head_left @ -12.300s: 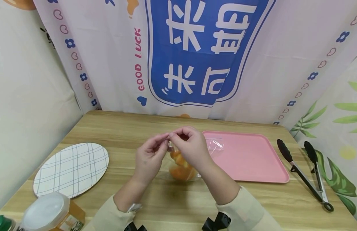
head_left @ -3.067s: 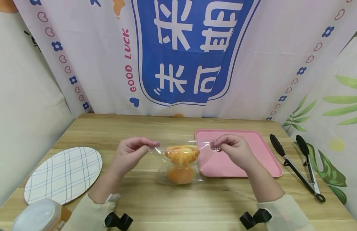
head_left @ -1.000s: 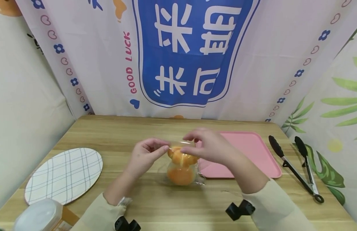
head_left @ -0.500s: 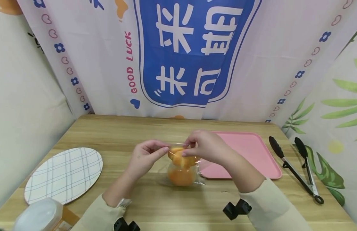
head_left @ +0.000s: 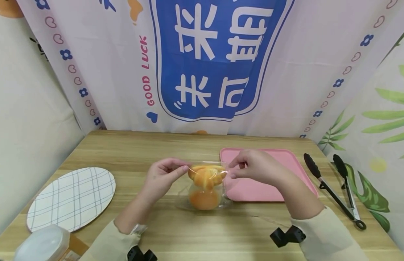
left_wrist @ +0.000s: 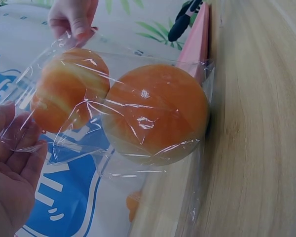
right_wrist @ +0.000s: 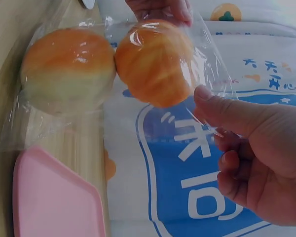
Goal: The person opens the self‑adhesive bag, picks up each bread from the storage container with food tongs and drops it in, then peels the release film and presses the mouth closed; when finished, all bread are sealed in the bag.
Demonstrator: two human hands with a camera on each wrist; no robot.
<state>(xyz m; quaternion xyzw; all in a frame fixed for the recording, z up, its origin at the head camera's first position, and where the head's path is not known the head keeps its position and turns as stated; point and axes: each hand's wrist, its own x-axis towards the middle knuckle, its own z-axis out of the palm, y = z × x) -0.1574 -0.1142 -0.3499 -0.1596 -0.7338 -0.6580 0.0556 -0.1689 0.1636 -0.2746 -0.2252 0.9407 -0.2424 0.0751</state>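
A clear plastic bag stands upright on the table with two breads inside. At the bottom is a smooth round bun; above it sits a ridged golden bread, like a croissant. My left hand pinches the upper left edge of the bag between thumb and fingers. At the top right edge, my right hand pinches the film. In the right wrist view, the right thumb presses the bag's rim, with the other fingers curled behind. Both wrist views show the bun touching the other bread through creased film.
Behind and right of the bag lies a pink tray. Black-tipped tongs lie open at the far right. A checked oval board is on the left, with a white-lidded jar in front. A printed cloth hangs behind the table.
Hands that were spread wide on the bag's top edge came closer together. Over the last second my right hand slid rightward along that edge, while my left hand stayed almost still.
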